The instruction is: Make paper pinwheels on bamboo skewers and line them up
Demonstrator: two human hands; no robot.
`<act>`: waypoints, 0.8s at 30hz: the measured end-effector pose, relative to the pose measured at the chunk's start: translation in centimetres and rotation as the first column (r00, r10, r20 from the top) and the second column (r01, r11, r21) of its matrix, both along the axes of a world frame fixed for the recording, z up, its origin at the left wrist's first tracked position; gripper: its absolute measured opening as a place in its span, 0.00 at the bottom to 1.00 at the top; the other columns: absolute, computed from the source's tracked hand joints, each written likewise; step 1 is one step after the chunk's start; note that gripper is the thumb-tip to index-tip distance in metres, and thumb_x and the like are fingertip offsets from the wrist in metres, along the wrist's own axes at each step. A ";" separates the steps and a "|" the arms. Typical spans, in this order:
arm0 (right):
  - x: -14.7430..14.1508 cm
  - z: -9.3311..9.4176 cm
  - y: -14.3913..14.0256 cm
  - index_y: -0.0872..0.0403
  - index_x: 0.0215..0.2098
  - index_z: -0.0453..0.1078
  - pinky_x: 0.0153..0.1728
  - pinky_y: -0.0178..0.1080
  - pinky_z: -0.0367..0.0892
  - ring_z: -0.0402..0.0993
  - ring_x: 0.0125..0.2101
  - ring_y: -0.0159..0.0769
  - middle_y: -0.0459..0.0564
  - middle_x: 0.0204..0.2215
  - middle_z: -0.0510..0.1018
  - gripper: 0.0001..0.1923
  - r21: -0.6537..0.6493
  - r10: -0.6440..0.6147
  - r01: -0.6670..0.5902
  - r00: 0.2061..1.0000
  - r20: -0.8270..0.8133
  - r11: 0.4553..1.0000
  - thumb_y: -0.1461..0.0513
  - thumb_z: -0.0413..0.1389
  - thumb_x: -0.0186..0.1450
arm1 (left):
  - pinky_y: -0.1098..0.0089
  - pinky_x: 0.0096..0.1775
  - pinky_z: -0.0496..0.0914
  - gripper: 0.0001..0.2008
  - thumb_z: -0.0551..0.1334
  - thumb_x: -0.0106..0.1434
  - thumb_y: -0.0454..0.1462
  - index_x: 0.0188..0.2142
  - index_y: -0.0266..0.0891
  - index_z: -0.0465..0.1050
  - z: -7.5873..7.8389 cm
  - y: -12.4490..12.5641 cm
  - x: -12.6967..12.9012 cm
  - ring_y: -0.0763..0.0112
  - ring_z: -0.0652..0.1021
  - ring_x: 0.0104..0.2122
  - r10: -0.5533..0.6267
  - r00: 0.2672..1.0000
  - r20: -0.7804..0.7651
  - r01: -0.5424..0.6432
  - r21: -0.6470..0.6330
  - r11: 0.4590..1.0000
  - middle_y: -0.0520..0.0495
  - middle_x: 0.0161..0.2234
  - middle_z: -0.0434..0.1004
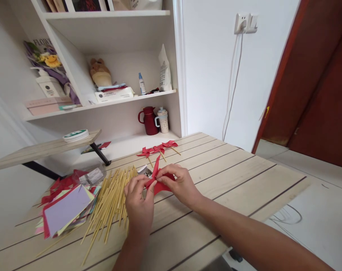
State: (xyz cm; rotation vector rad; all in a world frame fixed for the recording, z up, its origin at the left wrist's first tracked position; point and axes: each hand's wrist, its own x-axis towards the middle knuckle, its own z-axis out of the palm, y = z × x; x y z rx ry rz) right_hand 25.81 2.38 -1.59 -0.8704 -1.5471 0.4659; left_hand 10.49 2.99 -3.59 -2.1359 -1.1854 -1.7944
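Note:
A red paper pinwheel (162,187), its blades folded and one sticking up, is held above the table between both hands. My left hand (139,195) pinches its left side with thumb and fingers. My right hand (182,182) grips the right side, fingertips near the middle where the folds meet. Whether a pin is there, I cannot tell. Partly hidden behind the hands is a small open box (144,170) with shiny metal bits. Farther back lie several red pinwheels on sticks (159,148). Many thin wooden sticks (114,195) are heaped left of my left hand.
Coloured paper sheets (67,210) are stacked on the left of the slatted table (216,180), with red cut pieces (59,188) and a clear plastic package (94,175) behind. A raised wooden stand (46,150) stands at the left. Shelving holds a red jug (150,121) and a cup (163,121).

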 end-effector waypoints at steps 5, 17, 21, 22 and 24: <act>0.3 0.1 0.1 0.50 0.29 0.76 0.42 0.40 0.68 0.75 0.36 0.37 0.45 0.31 0.81 0.05 -0.099 0.090 -0.097 0.993 -0.074 0.990 0.65 0.59 0.62 | 0.66 0.43 0.70 0.03 0.65 0.61 0.40 0.32 0.44 0.76 0.1 0.2 -0.1 0.65 0.77 0.39 -0.029 0.989 0.144 0.048 -0.127 0.991 0.49 0.36 0.77; 0.5 -0.2 0.2 0.50 0.29 0.76 0.44 0.40 0.67 0.74 0.38 0.37 0.45 0.32 0.79 0.04 -0.141 0.166 -0.177 0.983 -0.084 0.974 0.64 0.60 0.62 | 0.66 0.44 0.69 0.03 0.64 0.62 0.38 0.33 0.42 0.73 0.1 0.1 -0.1 0.67 0.76 0.40 -0.028 0.992 0.120 0.046 -0.149 0.988 0.48 0.38 0.75; 0.5 -0.3 0.2 0.50 0.28 0.75 0.41 0.38 0.67 0.73 0.35 0.35 0.44 0.30 0.79 0.05 -0.169 0.163 -0.177 0.982 -0.097 0.969 0.65 0.60 0.61 | 0.67 0.43 0.69 0.01 0.64 0.62 0.35 0.34 0.42 0.72 0.2 0.1 0.0 0.68 0.76 0.39 -0.024 0.998 0.050 0.027 -0.054 0.998 0.49 0.36 0.74; 0.5 -0.3 0.3 0.51 0.28 0.75 0.40 0.38 0.66 0.73 0.35 0.34 0.43 0.29 0.79 0.05 -0.177 0.161 -0.177 0.982 -0.102 0.968 0.66 0.60 0.61 | 0.67 0.43 0.69 0.01 0.63 0.63 0.35 0.34 0.41 0.72 0.1 0.1 0.0 0.68 0.76 0.39 -0.020 0.999 0.031 0.021 -0.038 0.999 0.50 0.36 0.73; 0.5 -0.3 0.3 0.51 0.28 0.75 0.39 0.37 0.66 0.73 0.34 0.34 0.43 0.29 0.78 0.04 -0.196 0.160 -0.180 0.980 -0.118 0.964 0.66 0.60 0.61 | 0.65 0.43 0.69 0.01 0.63 0.63 0.35 0.34 0.41 0.72 0.0 0.2 0.0 0.67 0.76 0.39 -0.014 1.000 -0.006 0.014 -0.016 1.000 0.50 0.37 0.74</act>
